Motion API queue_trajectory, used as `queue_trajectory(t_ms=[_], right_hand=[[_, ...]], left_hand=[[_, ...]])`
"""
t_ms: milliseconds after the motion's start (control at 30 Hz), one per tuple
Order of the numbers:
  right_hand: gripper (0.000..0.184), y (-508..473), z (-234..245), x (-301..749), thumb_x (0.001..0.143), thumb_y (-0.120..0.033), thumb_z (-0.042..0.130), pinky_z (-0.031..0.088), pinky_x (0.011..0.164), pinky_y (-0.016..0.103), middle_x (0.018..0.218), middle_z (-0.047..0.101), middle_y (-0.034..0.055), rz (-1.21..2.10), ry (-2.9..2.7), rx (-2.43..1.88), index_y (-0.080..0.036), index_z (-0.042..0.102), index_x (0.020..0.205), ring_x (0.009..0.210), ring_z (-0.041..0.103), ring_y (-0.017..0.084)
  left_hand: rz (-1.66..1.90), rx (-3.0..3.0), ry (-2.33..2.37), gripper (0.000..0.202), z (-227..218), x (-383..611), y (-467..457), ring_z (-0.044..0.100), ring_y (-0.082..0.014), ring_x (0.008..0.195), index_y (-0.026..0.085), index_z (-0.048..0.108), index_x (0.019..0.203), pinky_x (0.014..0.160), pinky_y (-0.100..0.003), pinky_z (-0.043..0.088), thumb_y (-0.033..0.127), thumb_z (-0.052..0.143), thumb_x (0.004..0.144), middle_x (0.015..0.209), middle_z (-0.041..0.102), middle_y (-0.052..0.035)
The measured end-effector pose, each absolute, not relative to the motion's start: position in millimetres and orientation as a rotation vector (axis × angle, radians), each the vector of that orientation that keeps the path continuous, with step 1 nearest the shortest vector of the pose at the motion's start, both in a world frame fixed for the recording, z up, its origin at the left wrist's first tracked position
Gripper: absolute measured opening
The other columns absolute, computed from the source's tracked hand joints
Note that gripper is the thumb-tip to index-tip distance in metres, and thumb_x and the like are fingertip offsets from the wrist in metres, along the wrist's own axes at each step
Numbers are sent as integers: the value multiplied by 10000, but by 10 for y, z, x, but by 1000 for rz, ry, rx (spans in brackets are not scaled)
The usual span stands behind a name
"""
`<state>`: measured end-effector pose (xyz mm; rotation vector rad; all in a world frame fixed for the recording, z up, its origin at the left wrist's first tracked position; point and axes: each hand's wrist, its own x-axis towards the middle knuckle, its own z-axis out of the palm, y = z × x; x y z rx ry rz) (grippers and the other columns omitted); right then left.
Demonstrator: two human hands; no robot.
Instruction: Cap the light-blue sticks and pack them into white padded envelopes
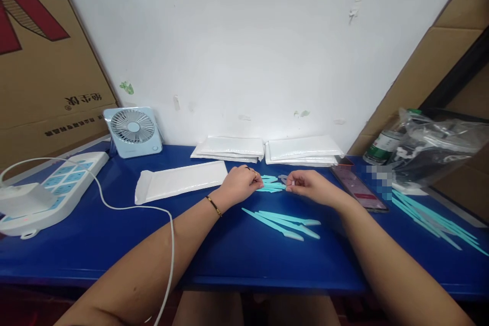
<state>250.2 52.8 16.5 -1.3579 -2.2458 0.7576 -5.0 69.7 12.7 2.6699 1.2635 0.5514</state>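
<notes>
A small bunch of teal eyebrow razors [272, 184] lies on the blue table between my two hands. My left hand [241, 183] is closed, its fingertips gripping the left end of the bunch. From the other side, my right hand [307, 186] pinches at the right end, with the fingers curled. A greyish razor [283, 178] shows beside that pinch. Nearer to me, several loose teal razors [286, 223] are fanned out, blades to the right. To the left of my left hand lies a white padded envelope [183, 182].
Stacks of white envelopes [229, 147] stand by the wall. On the left are a blue fan [133, 131], a power strip [63, 191] and a white cable [171, 244] crossing my left arm. A phone [359, 188], more razors [435, 219] and a bottle [384, 145] lie on the right.
</notes>
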Motion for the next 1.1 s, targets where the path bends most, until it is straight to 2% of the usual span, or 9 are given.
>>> queue_trajectory(t_ms=[133,200,333,433,700,800,900,1000,1100], right_hand=[[256,655,69,2682,755,-418,585,333,517,221,626,547,-7,785,-2171,-1468,-164,603,785,558,472,112],[259,681,65,2756,731,-406,607,348,522,227,630,560,-3,805,-2133,-1521,-159,614,805,563,489,117],[268,569,208,2801,739,-398,601,374,556,239,679,595,16,895,-2158,-1467,-153,641,838,605,516,129],[303,423,343,2767,682,-415,672,361,533,233,653,593,10,1094,-2351,-1416,-152,666,832,586,502,126],[140,309,340,2646,664,-259,645,363,514,219,649,587,1,1002,-2656,-1435,-168,662,770,575,502,120],[113,313,313,2613,656,-201,609,353,506,212,637,560,-11,983,-2605,-1406,-168,637,760,560,479,108],[121,324,295,2571,698,-237,587,349,510,213,622,527,-19,991,-2455,-1361,-165,611,791,551,454,102],[134,340,281,2534,739,-275,563,329,502,212,607,485,-28,950,-2315,-1304,-166,587,813,540,421,96],[125,346,283,2520,748,-266,550,316,499,213,603,465,-30,925,-2294,-1276,-168,584,817,536,403,95]], left_hand=[[515,2609,1345,223,117,-167,784,561,-202,920,231,693,831,771,-284,418,344,502,852,867,698,-6],[472,2605,1337,274,80,-211,802,536,-224,1041,239,671,1008,842,-305,419,386,507,846,1029,679,-27],[297,2634,1166,601,-47,-203,767,235,-269,1363,289,302,1414,1070,-456,235,559,368,881,1482,306,-55],[141,2623,1090,606,-107,-155,723,84,-265,1407,314,191,1446,1096,-540,80,597,169,910,1530,154,-40],[-6,2546,1039,688,-34,-150,595,-4,-272,1411,301,103,1462,1096,-548,28,659,129,875,1539,45,-35],[69,2553,1050,722,33,-146,540,10,-293,1408,273,104,1466,1093,-546,56,669,178,866,1540,67,-58],[340,2597,1053,664,122,-99,500,228,-290,1359,227,327,1403,1073,-464,201,631,231,885,1470,318,-100],[438,2581,997,536,182,-37,485,568,-222,991,186,639,1026,862,-337,405,551,263,915,1019,656,-83],[537,2373,1016,449,185,-12,494,575,-154,694,176,627,946,628,-260,422,533,361,890,746,634,-29]])
